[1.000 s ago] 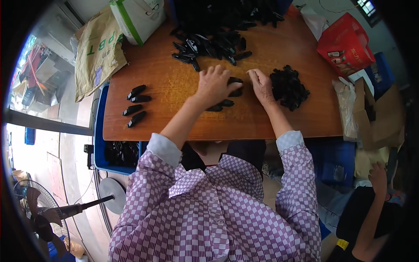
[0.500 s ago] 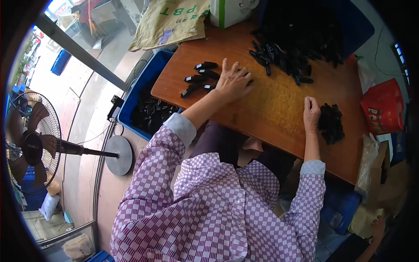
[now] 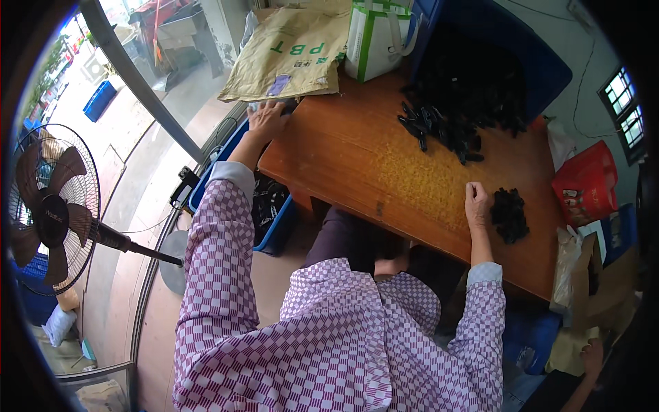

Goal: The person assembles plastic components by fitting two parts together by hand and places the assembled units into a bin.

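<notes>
My left hand [image 3: 266, 121] is at the table's far left corner, fingers spread, above the end of a blue bin [image 3: 276, 237]. Nothing shows in its grasp. Inside that bin lie many black pieces [image 3: 268, 203]. My right hand [image 3: 477, 204] rests on the wooden table [image 3: 329, 152] near its front edge, fingers curled closed; whatever they may hold is hidden. Just right of it sits a small heap of short black parts [image 3: 509, 215]. Farther back, long black plastic pieces [image 3: 439, 130] spill onto the table from a tipped blue crate [image 3: 542, 62].
A yellowish woven sack [image 3: 285, 51] and a white-green bag [image 3: 374, 41] stand at the back. A red bag [image 3: 585, 184] is beyond the right edge. At left stands a floor fan [image 3: 55, 213]. Another person's hand [image 3: 592, 357] shows at lower right.
My left hand has moved left and away, from the table top to its far left corner. The several black pieces at the table's left are gone from there. My right hand stays curled beside the heap.
</notes>
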### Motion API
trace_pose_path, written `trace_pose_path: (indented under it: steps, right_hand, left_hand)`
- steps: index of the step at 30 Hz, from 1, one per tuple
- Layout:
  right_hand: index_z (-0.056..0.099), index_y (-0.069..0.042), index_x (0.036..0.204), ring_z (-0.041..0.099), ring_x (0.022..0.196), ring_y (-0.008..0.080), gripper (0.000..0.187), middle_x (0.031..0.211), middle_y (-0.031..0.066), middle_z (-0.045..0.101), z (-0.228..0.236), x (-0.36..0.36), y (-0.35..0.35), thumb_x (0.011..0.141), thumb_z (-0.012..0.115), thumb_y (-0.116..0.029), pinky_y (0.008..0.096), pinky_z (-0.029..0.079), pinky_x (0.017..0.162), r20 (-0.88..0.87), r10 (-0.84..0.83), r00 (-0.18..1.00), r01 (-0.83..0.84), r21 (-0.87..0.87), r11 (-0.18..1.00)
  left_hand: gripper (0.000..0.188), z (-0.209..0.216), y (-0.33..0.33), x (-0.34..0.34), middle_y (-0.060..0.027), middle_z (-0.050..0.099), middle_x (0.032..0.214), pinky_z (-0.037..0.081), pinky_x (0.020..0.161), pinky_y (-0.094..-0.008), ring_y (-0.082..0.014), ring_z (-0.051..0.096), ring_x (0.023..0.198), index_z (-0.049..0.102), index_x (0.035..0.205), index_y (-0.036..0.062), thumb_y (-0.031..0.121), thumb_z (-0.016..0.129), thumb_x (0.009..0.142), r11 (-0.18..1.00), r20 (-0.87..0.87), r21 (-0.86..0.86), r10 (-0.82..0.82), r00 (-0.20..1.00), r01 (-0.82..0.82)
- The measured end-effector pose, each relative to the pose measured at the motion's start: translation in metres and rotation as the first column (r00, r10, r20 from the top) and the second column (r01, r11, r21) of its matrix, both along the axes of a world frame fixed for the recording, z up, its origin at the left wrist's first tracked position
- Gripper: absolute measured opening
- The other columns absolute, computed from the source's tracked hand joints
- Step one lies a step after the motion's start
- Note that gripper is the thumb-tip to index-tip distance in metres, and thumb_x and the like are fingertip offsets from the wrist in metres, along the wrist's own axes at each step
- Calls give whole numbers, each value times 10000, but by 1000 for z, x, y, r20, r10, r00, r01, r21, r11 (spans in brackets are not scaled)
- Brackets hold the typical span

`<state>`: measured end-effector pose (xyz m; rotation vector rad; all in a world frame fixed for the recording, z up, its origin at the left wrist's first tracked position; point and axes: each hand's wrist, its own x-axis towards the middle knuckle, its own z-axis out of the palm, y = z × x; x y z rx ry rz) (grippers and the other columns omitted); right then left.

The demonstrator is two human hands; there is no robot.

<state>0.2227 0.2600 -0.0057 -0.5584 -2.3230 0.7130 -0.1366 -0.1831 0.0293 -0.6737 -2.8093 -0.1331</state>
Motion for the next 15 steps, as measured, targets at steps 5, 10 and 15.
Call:
trace_pose_path:
  steps: [5,10,15]
  right_hand:
    - [621,-6,911,535,657,154,212,717,65,564,3,-3,2,973,594,-207,305,455,627,15,-27,1000,27,-34,999]
    - [633,-10,903,591,672,199,177,739,120,619,-25,10,14,949,599,-178,330,477,632,-111,-79,991,78,-17,997]
    - [639,-36,892,655,713,309,185,774,166,654,-19,-4,-38,943,602,-210,375,494,620,-181,-56,982,43,-76,996]
  left_hand:
    - [438,1,9,23,-71,535,1350,316,1044,-555,-286,470,1285,570,1261,175,427,593,904,984,-17,174,47,999,-43]
    - [376,-39,64,106,-81,567,1283,362,1023,-475,-281,488,1262,609,1212,136,343,626,899,935,-131,212,-260,957,283]
    - [335,-39,23,91,-93,570,1295,383,1013,-462,-317,503,1239,594,1211,123,329,572,949,954,-89,216,-193,977,209]
